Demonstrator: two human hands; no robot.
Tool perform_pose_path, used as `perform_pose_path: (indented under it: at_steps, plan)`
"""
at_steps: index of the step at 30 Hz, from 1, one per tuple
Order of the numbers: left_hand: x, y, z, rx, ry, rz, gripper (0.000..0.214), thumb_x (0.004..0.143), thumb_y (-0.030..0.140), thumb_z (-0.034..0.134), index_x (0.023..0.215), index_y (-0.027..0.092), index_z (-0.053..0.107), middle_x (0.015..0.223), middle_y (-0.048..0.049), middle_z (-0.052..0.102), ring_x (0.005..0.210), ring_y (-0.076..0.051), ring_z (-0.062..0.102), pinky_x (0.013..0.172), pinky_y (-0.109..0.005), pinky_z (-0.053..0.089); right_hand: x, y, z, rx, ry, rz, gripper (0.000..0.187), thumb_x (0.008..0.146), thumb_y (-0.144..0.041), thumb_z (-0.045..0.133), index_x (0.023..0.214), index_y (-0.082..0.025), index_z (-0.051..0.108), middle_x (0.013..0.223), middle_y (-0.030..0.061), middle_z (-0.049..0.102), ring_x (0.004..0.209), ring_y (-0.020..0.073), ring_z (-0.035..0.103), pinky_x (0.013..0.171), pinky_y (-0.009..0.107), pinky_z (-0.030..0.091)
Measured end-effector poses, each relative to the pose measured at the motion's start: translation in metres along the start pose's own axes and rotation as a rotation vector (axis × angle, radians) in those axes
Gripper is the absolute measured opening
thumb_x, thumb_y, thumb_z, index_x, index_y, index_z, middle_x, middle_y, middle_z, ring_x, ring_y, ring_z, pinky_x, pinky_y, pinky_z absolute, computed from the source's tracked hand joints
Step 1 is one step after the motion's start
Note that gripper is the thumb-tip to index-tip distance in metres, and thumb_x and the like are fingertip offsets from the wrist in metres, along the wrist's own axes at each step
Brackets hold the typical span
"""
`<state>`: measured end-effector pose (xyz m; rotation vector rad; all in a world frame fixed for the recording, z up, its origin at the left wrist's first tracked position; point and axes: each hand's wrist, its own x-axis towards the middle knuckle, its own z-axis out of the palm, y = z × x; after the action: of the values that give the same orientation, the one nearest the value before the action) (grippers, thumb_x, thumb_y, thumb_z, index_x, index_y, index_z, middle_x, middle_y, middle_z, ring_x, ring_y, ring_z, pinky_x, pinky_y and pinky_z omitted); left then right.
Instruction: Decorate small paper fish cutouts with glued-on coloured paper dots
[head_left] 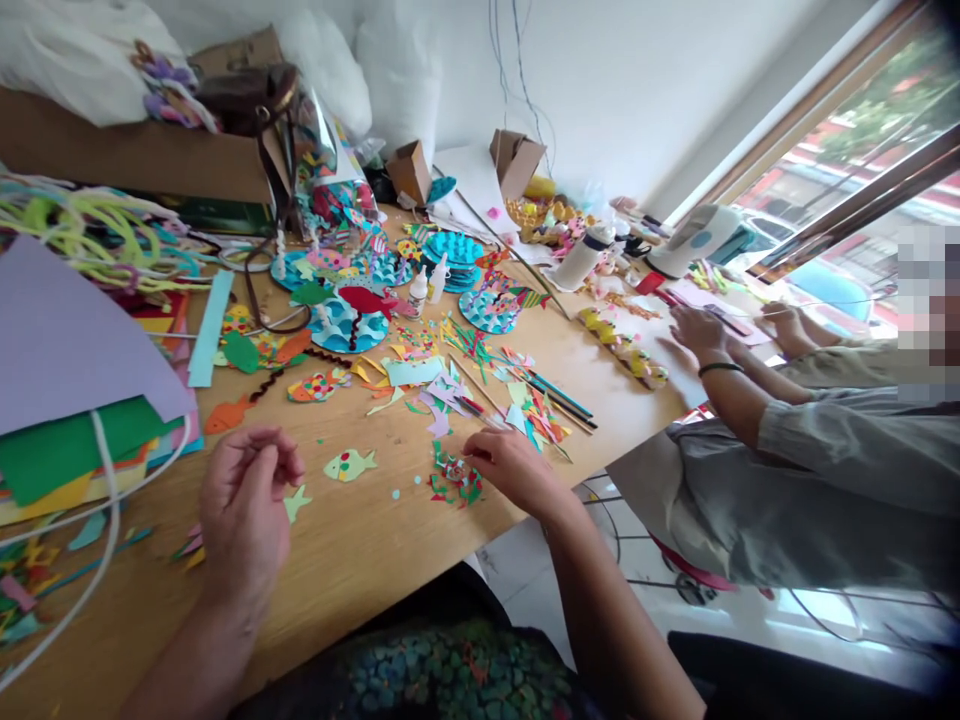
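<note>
My left hand is held above the table's near left side, its fingers curled in toward the thumb; whether anything small is in them I cannot make out. Beside it lies a pale green paper fish tail, partly hidden by the hand. A light green paper fish with red and yellow dots rests flat between my hands. My right hand reaches in from the right with thumb and fingers pinched together at a small heap of red and green paper scraps. What the fingertips hold, if anything, is too small to name.
Coloured paper sheets and a white cord lie at left. Blue paper discs with fish, glue bottles, pencils and paper cuttings fill the middle. At right a co-worker's hands work over the table.
</note>
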<state>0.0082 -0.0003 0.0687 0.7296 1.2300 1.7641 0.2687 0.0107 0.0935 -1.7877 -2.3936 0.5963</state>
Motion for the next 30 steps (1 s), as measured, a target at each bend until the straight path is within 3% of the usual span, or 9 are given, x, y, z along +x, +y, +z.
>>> perform_pose_path:
  at_steps: [12, 16, 30]
  plan:
    - [0.0, 0.0, 0.005, 0.02, 0.016, -0.067, 0.014, 0.059, 0.022, 0.063, 0.071, 0.021, 0.058, 0.061, 0.0037, 0.054, 0.052, -0.01, 0.049, 0.044, -0.018, 0.038, -0.016, 0.006, -0.008, 0.028, 0.012, 0.05, 0.019, 0.077, -0.012, 0.048, 0.079, -0.018, 0.066, 0.076, 0.0019, 0.063, 0.068, 0.0107, 0.053, 0.06, 0.02, 0.032]
    - [0.0, 0.0, 0.006, 0.03, 0.016, -0.084, 0.014, 0.058, 0.021, 0.062, 0.071, 0.021, 0.058, 0.059, 0.004, 0.054, 0.05, -0.009, 0.049, 0.043, -0.018, 0.038, -0.023, 0.008, -0.005, 0.006, -0.039, 0.078, 0.017, 0.076, -0.012, 0.049, 0.076, -0.018, 0.064, 0.074, 0.0014, 0.063, 0.068, 0.0108, 0.052, 0.059, 0.021, 0.03]
    - [-0.001, -0.002, 0.004, 0.032, 0.003, -0.058, 0.012, 0.06, 0.022, 0.062, 0.072, 0.021, 0.058, 0.059, 0.0042, 0.053, 0.05, -0.009, 0.048, 0.043, -0.018, 0.038, -0.028, 0.009, -0.007, -0.004, -0.052, 0.144, 0.019, 0.081, -0.019, 0.047, 0.08, -0.019, 0.066, 0.077, 0.0021, 0.065, 0.07, 0.012, 0.055, 0.06, 0.021, 0.031]
